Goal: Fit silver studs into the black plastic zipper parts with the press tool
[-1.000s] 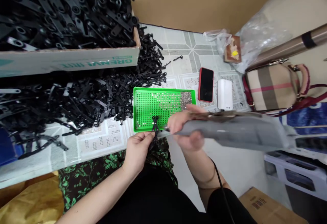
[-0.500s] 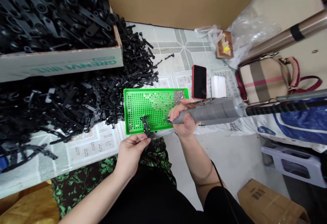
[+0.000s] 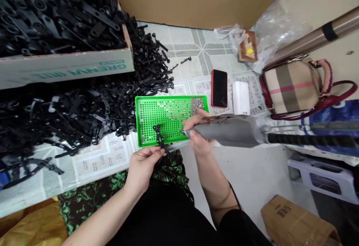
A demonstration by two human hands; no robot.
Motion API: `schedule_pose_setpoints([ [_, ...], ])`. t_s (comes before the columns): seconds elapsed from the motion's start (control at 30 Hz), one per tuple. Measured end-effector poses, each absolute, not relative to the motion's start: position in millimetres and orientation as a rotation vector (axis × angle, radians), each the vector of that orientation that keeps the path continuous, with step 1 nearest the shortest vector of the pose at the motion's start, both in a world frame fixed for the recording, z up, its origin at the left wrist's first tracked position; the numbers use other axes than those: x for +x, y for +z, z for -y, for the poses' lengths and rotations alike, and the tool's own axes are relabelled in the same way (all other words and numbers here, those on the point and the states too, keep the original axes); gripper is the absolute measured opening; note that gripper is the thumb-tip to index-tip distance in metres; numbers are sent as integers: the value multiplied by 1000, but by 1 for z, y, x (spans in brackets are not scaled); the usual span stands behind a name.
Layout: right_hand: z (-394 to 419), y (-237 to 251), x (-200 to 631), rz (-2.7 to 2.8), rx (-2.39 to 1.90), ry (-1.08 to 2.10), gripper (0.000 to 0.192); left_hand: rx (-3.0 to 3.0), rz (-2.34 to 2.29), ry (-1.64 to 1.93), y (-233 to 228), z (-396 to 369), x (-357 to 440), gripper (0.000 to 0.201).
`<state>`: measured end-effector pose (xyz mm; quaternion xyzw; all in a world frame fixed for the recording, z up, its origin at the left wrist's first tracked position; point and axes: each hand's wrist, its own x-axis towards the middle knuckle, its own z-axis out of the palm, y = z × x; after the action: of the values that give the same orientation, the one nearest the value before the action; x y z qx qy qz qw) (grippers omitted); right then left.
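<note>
My left hand pinches a black plastic linkage part by its near end, over the front rim of the green perforated tray. Small metal screws lie heaped at the tray's far right corner, and more sit in its holes. My right hand is wrapped around the front of a grey electric screwdriver, held sideways with its tip pointing left above the tray's right side. The tip is apart from the black part. The tool's rear is blurred.
A heap of black plastic parts spreads left of the tray, below a full cardboard box. Behind the screwdriver lie a red-edged phone, a white block and a checked handbag. A wooden block sits farther back.
The screwdriver's rear has swung lower, uncovering more of the white block and handbag. Its tip has shifted slightly left. The black part has tilted a little in my left hand.
</note>
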<state>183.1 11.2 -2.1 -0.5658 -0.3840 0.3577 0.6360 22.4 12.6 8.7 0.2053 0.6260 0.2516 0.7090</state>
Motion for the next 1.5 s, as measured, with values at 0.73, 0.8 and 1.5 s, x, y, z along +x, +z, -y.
schedule_pose_setpoints([
  [0.73,-23,36,157,1010,-668,974,29,593,-1300,565,2,-11,20,19],
  [0.8,-23,35,153,1009,-696,986,28,596,-1299,561,2,-11,20,20],
  [1.5,-15,29,150,1046,-713,1028,30,558,-1265,584,3,-11,21,19],
])
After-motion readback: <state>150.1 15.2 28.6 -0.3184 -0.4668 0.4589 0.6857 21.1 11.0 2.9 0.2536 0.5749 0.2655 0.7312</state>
